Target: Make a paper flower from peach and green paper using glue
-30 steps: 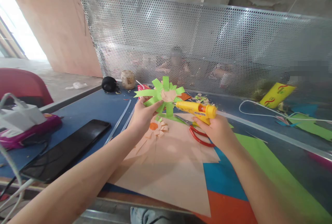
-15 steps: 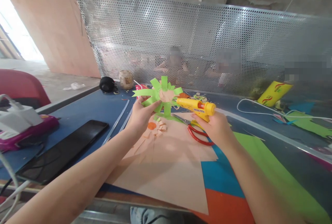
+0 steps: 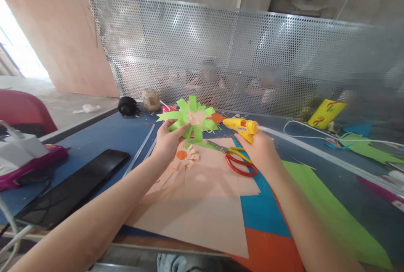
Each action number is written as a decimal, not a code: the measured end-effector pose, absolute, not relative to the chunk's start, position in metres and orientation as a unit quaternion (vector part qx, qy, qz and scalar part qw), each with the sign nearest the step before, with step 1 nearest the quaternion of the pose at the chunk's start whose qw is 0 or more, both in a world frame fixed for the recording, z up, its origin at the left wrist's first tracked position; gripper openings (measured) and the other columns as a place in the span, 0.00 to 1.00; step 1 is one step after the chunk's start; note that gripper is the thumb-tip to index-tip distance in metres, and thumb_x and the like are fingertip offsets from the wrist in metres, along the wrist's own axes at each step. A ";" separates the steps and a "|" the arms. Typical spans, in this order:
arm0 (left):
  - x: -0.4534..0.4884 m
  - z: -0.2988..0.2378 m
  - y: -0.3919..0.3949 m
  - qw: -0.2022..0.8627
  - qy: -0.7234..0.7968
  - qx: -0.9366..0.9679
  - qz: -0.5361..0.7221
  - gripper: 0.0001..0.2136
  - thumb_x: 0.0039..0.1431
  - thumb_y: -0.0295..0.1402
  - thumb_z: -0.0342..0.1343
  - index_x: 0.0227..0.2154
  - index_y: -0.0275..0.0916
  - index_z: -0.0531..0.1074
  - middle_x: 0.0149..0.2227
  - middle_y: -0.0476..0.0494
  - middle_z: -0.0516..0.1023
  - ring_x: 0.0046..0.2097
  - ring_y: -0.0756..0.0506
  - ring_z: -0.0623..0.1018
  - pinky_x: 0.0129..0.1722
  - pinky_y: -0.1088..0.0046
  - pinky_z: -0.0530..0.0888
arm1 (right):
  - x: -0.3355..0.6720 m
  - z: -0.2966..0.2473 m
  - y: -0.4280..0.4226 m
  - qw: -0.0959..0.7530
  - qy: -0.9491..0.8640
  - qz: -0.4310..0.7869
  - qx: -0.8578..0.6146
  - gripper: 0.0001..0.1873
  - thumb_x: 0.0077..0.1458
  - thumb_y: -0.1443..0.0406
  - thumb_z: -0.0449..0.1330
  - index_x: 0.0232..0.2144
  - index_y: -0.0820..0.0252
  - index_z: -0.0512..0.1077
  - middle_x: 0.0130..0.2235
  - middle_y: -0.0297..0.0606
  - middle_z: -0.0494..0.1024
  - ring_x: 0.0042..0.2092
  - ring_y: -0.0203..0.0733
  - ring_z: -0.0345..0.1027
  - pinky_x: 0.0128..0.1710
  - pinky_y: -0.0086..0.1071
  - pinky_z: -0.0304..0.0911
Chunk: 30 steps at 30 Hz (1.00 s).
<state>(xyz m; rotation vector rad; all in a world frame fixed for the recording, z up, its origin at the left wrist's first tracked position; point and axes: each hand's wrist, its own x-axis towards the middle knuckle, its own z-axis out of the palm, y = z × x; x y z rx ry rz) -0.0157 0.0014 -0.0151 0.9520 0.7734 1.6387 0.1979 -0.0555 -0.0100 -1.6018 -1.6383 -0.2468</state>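
Observation:
My left hand (image 3: 170, 136) pinches the lower left edge of a green paper flower (image 3: 198, 133), which has strip petals and a pale peach centre. In my right hand (image 3: 260, 148) is a yellow hot glue gun (image 3: 240, 125), its nozzle pointing left at the flower, a small gap away. A long clear glue stick (image 3: 299, 137) sticks out of its back. Below the hands, scissors (image 3: 241, 167) with red and yellow handles rest on peach paper (image 3: 202, 217). A smaller peach paper flower with an orange centre (image 3: 182, 155) lies beside them.
A black phone (image 3: 78, 188) and a purple power strip (image 3: 53, 158) with white plugs are at left. Green paper (image 3: 328, 204) and blue paper (image 3: 263, 213) lie at right. A perforated metal screen (image 3: 189, 45) stands behind the table, people beyond it.
The glue gun has drawn back a little from the flower, so the gap between nozzle and petals is wider. The camera view has shifted slightly.

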 end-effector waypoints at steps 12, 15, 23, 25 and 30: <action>-0.011 -0.016 -0.002 0.640 0.323 0.355 0.600 0.10 0.40 0.19 0.58 0.28 0.31 0.68 0.28 0.42 0.75 0.28 0.48 0.76 0.29 0.74 0.75 | 0.272 -0.023 -0.027 0.187 -0.469 0.046 -0.862 0.33 0.51 0.48 0.37 0.29 0.68 0.71 0.33 0.56 0.74 0.35 0.50 0.70 0.28 0.33 0.60; -0.010 -0.015 -0.005 0.656 0.302 0.362 0.590 0.09 0.41 0.18 0.57 0.28 0.32 0.67 0.28 0.43 0.75 0.28 0.48 0.76 0.30 0.74 0.75 | 0.273 -0.028 -0.027 0.172 -0.477 0.044 -0.861 0.26 0.49 0.51 0.45 0.31 0.67 0.70 0.34 0.53 0.74 0.36 0.50 0.69 0.29 0.33 0.60; -0.013 -0.016 -0.010 0.743 0.267 0.385 0.478 0.05 0.47 0.20 0.53 0.29 0.31 0.67 0.26 0.43 0.75 0.25 0.50 0.76 0.26 0.79 0.75 | 0.255 -0.016 -0.035 0.220 -0.524 -0.063 -0.821 0.16 0.48 0.57 0.51 0.33 0.63 0.66 0.33 0.49 0.72 0.36 0.52 0.67 0.32 0.41 0.61; -0.013 -0.017 -0.012 0.754 0.279 0.386 0.452 0.06 0.46 0.20 0.55 0.29 0.32 0.66 0.25 0.44 0.74 0.24 0.51 0.75 0.24 0.78 0.75 | 0.239 -0.017 -0.035 0.322 -0.633 -0.043 -0.703 0.17 0.45 0.59 0.54 0.38 0.61 0.63 0.37 0.44 0.71 0.35 0.43 0.67 0.34 0.37 0.62; -0.012 -0.012 -0.022 0.766 0.334 0.383 0.395 0.20 0.39 0.20 0.60 0.36 0.36 0.62 0.26 0.48 0.74 0.25 0.50 0.76 0.25 0.77 0.74 | 0.203 -0.016 -0.046 0.455 -0.757 -0.039 -0.467 0.37 0.43 0.58 0.58 0.54 0.56 0.48 0.54 0.46 0.54 0.48 0.45 0.58 0.42 0.39 0.61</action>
